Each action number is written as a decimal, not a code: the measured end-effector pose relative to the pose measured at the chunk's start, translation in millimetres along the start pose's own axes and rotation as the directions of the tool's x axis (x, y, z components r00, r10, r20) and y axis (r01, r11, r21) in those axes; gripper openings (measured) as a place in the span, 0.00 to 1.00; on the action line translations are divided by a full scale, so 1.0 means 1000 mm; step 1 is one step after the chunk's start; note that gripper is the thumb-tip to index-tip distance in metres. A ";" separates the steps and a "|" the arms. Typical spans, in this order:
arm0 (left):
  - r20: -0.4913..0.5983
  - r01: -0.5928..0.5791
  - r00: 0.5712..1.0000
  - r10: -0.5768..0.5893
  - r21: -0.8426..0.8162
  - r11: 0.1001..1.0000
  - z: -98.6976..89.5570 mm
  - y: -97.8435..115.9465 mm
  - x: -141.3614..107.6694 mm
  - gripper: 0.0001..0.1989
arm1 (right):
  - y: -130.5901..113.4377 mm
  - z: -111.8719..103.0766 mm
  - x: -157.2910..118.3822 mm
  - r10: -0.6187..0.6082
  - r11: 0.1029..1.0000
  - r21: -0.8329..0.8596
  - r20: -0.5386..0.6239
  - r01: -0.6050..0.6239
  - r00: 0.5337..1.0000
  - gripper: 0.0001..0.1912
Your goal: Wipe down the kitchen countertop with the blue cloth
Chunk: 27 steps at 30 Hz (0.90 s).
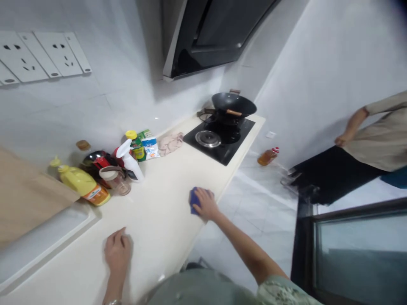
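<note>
My right hand (pixel 206 205) presses down on a folded blue cloth (pixel 193 201) on the cream countertop (pixel 159 216), near its front edge. The fingers lie over the cloth and cover much of it. Farther left, my left hand (pixel 117 252) rests on the counter with loosely bent fingers slightly apart and nothing in them. Beyond it stand a yellow dish soap bottle (pixel 84 184), a clear jar with a pale lid (pixel 116 181) and a white spray bottle (pixel 130 163).
A black wok (pixel 233 103) sits on the cooktop (pixel 222 142) under the range hood (pixel 216 34). Against the wall lie a crumpled rag (pixel 171 144) and a green bottle (pixel 137 146). An oil bottle (pixel 268 156) stands on the floor. Another person (pixel 375 140) is at right.
</note>
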<state>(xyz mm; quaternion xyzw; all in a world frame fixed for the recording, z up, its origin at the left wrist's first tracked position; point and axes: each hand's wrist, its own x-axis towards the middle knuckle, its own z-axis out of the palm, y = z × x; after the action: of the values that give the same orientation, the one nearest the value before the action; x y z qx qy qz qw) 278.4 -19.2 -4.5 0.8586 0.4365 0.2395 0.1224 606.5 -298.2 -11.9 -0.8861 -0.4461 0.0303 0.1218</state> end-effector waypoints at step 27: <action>0.014 0.491 0.854 -0.521 0.311 0.814 -0.025 -0.001 -0.021 0.32 | -0.053 0.039 0.300 0.168 0.984 -0.060 0.012 -0.167 0.986 0.43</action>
<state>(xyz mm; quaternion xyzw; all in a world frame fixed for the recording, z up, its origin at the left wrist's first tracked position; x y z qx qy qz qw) 254.1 -35.6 10.4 0.7305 0.6733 0.0876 0.0729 738.3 -21.2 -19.8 -0.9234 -0.3718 0.0348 0.0889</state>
